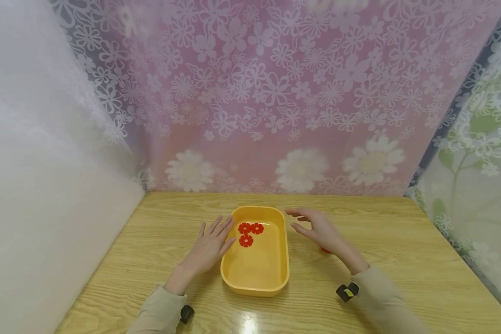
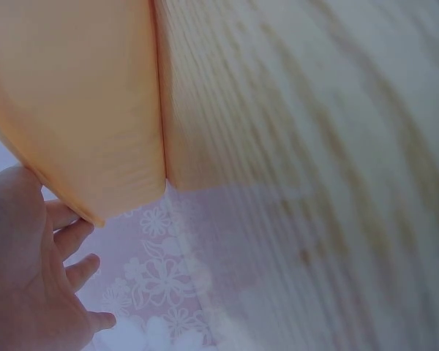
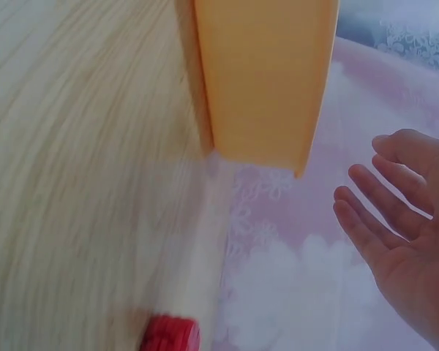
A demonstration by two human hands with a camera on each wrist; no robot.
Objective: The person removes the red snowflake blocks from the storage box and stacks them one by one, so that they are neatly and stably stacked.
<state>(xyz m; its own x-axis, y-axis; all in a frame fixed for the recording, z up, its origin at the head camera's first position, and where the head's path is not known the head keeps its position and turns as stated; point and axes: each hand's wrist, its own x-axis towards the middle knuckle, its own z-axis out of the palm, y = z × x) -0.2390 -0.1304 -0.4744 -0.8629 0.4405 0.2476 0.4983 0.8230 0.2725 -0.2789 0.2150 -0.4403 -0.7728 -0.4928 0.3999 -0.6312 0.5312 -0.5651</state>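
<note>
A yellow plastic tray [image 1: 256, 273] stands on the table. Inside, toward its far left, lie several red flower-shaped discs [image 1: 246, 240]. My left hand [image 1: 210, 246] rests on the tray's left rim with its fingers spread. In the left wrist view that hand [image 2: 29, 263] touches the edge of the tray [image 2: 80, 110]. Just off the right side of the tray hovers my right hand [image 1: 319, 227], fingers loosely bent, holding nothing. A red ridged object [image 3: 172, 334] sits on the table below it; my right arm mostly covers it in the head view.
The wood-grain table [image 1: 150, 260] reaches back to a pink flowered curtain [image 1: 250, 93]. A pale sheet [image 1: 45, 139] hangs on the left and a flowered curtain [image 1: 476, 195] on the right. Dark wrist devices [image 1: 347, 292] sit by the sleeves.
</note>
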